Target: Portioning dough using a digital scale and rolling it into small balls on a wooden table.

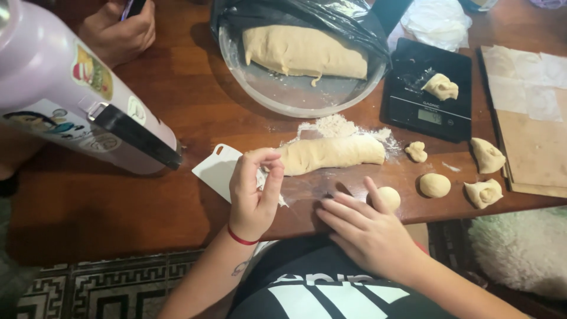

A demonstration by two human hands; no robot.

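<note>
Far left: lilac bottle [71,88] lying tilted, w/ round & oval stickers in red, yellow, pale green, plus black lid. Another person's hand [118,29] at top, apart. White scraper [215,171] just beside dough log [331,152]. Left hand [254,189] raised, fingers pinched together, apparently on a bit of dough. Right hand [369,227] open, flat, fingertip touching a dough ball [390,197] on the table [177,88]. Judging progress: early. One ball rolled, a few rough pieces [487,155] to the right, one on the black scale [428,88]; the log and the big slab in the bowl [295,100] remain uncut.
</note>
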